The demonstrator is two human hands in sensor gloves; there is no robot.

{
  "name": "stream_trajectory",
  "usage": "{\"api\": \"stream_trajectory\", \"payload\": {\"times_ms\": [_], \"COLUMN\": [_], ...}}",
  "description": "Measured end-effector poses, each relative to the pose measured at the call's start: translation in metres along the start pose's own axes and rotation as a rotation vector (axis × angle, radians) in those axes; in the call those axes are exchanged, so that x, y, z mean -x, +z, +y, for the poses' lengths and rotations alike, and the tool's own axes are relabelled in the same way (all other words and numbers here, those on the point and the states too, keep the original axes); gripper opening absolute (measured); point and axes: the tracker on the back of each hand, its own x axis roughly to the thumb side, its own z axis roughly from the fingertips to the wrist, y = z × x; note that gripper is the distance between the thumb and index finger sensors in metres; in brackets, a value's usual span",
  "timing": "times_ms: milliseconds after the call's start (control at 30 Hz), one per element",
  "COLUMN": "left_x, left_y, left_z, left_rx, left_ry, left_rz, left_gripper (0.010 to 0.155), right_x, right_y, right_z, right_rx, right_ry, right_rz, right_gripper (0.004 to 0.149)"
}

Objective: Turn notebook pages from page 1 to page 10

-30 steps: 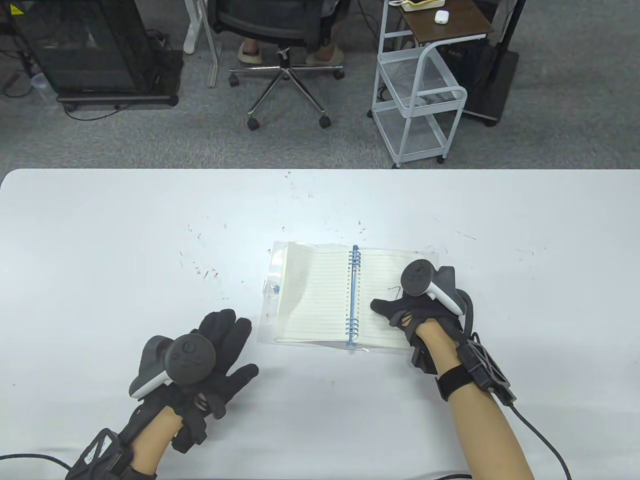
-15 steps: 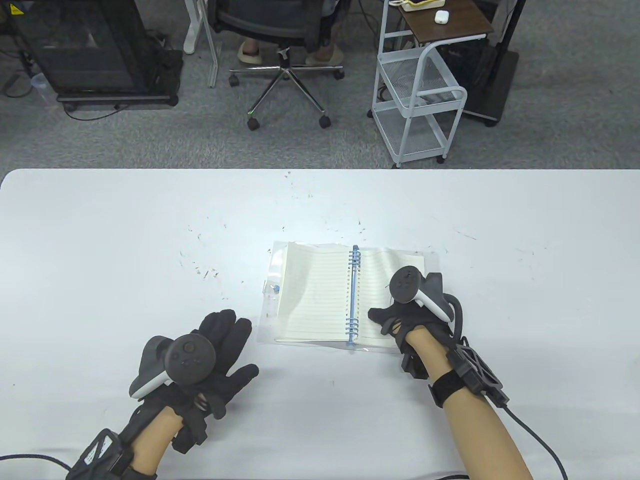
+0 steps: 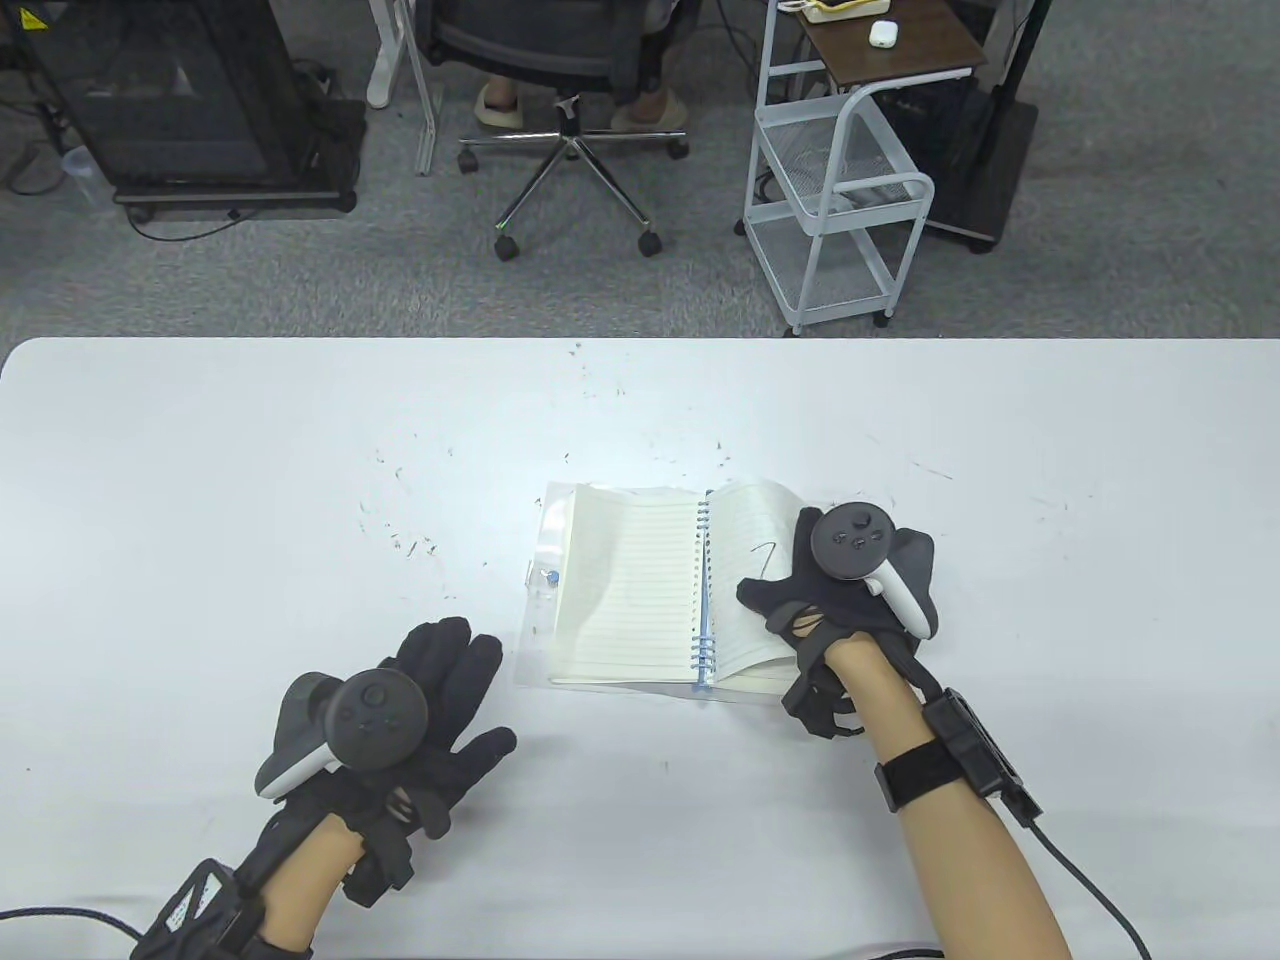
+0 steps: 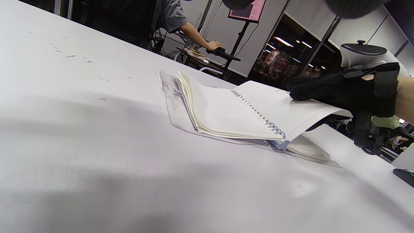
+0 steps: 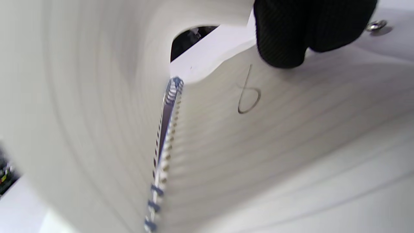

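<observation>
The small lined notebook with blue spiral binding [image 3: 640, 590] lies open on the white desk [image 3: 250, 500], near its middle. The right hand [image 3: 850, 590] pinches a right-side page [image 3: 750, 560] and holds it lifted off the stack. The left hand [image 3: 420, 710] rests flat on the desk, fingers spread, beside the notebook.

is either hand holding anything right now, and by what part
The right hand holds a notebook page by its outer edge, lifting it off the stack. The left hand rests on the table, holding nothing.
</observation>
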Motion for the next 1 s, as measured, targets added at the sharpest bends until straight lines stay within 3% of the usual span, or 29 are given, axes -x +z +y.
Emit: {"api": "stream_trajectory", "payload": {"times_ms": [133,433,667,1000], "left_x": [0.0,0.0,-0.001,0.0], "left_y": [0.0,0.0,0.001,0.0], "left_z": [0.0,-0.001,0.0,0.0], "left_rx": [-0.001,0.002,0.001,0.004], "left_ry": [0.0,0.0,-0.001,-0.003], "left_rz": [-0.002,0.001,-0.003,-0.003], "left_gripper": [0.086,0.086,0.086,0.086], "right_x": [0.01,0.025,0.008,-0.038], "right_y": [0.005,0.008,0.008,-0.005], "right_z": [-0.017,-0.022,-0.013,0.011], "right_rx": [0.137,0.172,0.178,0.088], "right_ry": [-0.096,-0.451,-0.473,-0.447], "right_rz": [0.083,0.158,0.097,0.013], "right_gripper": [0.094,0.081,0.069,0.06]}}
